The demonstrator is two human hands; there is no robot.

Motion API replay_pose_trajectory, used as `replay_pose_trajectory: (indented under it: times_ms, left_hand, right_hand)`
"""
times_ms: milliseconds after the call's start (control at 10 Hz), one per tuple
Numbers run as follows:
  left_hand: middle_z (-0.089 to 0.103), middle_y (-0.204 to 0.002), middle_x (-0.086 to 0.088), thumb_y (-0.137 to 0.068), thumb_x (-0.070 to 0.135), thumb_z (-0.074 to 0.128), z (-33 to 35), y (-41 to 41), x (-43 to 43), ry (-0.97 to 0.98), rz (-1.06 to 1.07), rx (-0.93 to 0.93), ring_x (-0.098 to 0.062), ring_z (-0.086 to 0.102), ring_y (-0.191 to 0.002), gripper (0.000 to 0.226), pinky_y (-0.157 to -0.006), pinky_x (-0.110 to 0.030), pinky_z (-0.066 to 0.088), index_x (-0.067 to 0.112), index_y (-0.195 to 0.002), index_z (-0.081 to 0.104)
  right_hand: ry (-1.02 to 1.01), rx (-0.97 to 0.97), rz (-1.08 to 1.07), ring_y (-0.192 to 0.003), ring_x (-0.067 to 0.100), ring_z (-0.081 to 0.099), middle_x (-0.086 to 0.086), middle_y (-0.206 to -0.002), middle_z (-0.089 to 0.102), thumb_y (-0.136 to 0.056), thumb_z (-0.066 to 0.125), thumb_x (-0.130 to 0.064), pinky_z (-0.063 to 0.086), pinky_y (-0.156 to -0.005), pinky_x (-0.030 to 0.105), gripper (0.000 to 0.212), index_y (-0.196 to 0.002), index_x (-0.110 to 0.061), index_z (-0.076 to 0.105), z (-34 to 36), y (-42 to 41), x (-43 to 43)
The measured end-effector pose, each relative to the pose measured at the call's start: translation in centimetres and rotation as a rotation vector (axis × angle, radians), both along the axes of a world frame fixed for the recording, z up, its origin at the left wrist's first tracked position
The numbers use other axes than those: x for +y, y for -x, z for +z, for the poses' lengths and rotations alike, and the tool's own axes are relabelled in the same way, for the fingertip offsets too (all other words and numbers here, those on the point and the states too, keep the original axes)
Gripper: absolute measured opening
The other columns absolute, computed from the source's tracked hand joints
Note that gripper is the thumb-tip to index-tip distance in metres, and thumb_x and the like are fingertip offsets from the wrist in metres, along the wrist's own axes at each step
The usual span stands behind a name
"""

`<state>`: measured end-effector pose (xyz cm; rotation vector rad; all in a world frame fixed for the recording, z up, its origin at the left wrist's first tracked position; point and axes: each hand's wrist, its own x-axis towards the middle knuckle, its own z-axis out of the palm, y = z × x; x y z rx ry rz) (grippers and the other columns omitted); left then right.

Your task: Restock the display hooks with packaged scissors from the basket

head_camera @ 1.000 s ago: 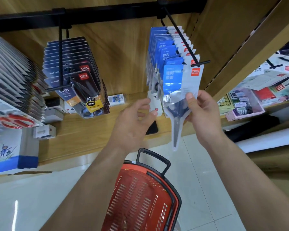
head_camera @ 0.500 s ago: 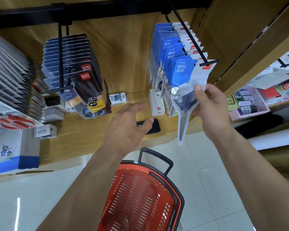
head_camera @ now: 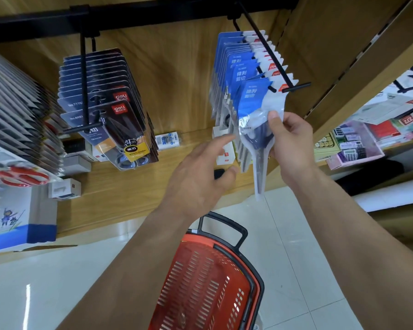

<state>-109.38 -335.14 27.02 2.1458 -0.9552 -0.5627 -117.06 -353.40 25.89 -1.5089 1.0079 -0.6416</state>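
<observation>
a packaged pair of scissors, blue card above a clear sleeve, hangs at about one o'clock in the frame, its top edge up against the front end of a black display hook; whether the hook runs through it cannot be told. behind it, toward twelve o'clock, a packed row of matching blue packs fills the rest of that hook and leaves room only at the tip. the right hand comes in from five o'clock and pinches the pack at its middle, thumb on the front face, fingers curled behind. the left hand reaches up from seven o'clock with its fingers spread and relaxed, holding nothing, forefinger pointed at the row of packs; contact cannot be made out. a red basket with a black handle sits low at six o'clock, over a pale tiled floor. at ten o'clock a second hook carries dark packs. red-handled scissors hang at nine o'clock, and boxed calculators lie at three o'clock.
</observation>
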Motion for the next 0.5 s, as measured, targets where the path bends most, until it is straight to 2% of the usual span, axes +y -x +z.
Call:
replay_pose_trajectory:
  times_ms: [100,200,300,400,500]
  left_hand:
    - [0.055,-0.137,0.012,-0.099,0.04,0.061,0.7,0.1,-1.8,-0.001,-0.057,-0.059,-0.012,0.052,-0.127,0.059,-0.103,-0.031,0.042,0.048,-0.152,0.037]
    - [0.053,-0.14,0.01,-0.1,0.04,0.06,0.9,0.1,-2.7,-0.039,-0.071,-0.081,-0.016,0.051,-0.128,0.062,-0.102,-0.034,0.043,0.045,-0.155,0.034]
    - [0.052,-0.143,0.008,-0.1,0.04,0.061,0.9,0.3,-1.7,-0.076,-0.043,-0.081,-0.015,0.052,-0.129,0.063,-0.106,-0.038,0.045,0.04,-0.157,0.033]
    - [0.051,-0.146,0.007,-0.101,0.041,0.06,1.1,0.7,0.9,-0.147,-0.024,-0.046,-0.016,0.052,-0.13,0.063,-0.107,-0.04,0.046,0.038,-0.158,0.032]
    - [0.051,-0.144,0.004,-0.101,0.042,0.06,2.2,1.0,3.9,-0.226,-0.004,-0.04,-0.021,0.054,-0.128,0.064,-0.107,-0.043,0.047,0.038,-0.158,0.033]
  right_hand:
    - [0.027,-0.036,-0.002,-0.072,0.013,0.059,0.005,-0.078,0.069,-0.101,0.061,-0.039,0.048,-0.071,0.033,0.035,-0.091,-0.006,0.07,0.0,-1.5,-0.3]
    - [0.067,0.004,-0.046,-0.063,0.009,0.053,-0.008,-0.066,0.06,-0.102,0.06,-0.037,0.046,-0.067,0.025,0.032,-0.075,-0.02,0.061,-0.2,-3.1,-0.6]
    - [0.024,0.075,-0.056,-0.073,0.018,0.062,-0.007,-0.07,0.062,-0.096,0.058,-0.053,0.059,-0.081,0.044,0.036,-0.075,-0.023,0.058,-0.9,-3.5,-0.6]
    - [-0.011,0.171,-0.056,-0.095,0.024,0.07,-0.005,-0.092,0.069,-0.094,0.058,-0.06,0.057,-0.092,0.05,0.036,-0.094,-0.024,0.063,-1.2,-2.1,0.2]
    - [-0.016,0.296,-0.017,-0.107,0.024,0.063,0.0,-0.11,0.065,-0.1,0.06,-0.05,0.049,-0.097,0.036,0.047,-0.127,-0.011,0.06,-1.3,0.7,2.2]
